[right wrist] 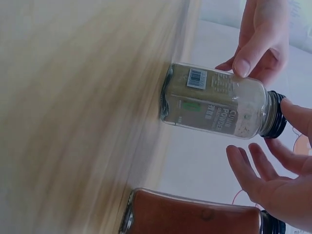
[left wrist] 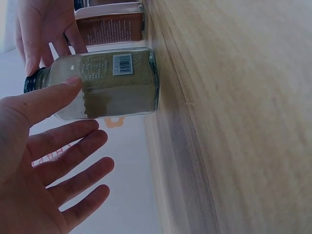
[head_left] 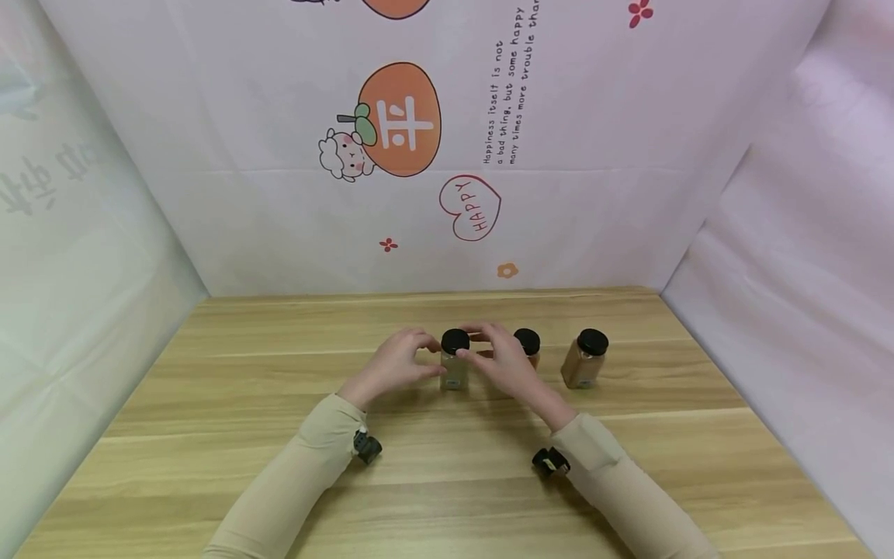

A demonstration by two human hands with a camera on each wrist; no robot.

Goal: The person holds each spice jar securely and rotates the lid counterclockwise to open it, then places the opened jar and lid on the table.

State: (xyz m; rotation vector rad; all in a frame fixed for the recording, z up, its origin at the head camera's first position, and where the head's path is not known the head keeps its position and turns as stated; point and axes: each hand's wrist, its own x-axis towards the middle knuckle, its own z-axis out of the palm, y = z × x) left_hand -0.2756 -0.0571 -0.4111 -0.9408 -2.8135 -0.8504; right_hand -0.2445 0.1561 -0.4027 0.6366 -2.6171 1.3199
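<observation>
A clear jar of greenish-brown powder with a black lid stands on the wooden table. My left hand is at its left side. In the left wrist view its thumb tip touches the jar while the other fingers spread out straight. My right hand is at the jar's right side. In the right wrist view its fingers are spread beside the jar, and one fingertip meets the lid.
Two more black-lidded jars stand in the same row to the right: a reddish-brown one, partly hidden behind my right hand, and a tan one. White printed sheets wall the table at the back and both sides.
</observation>
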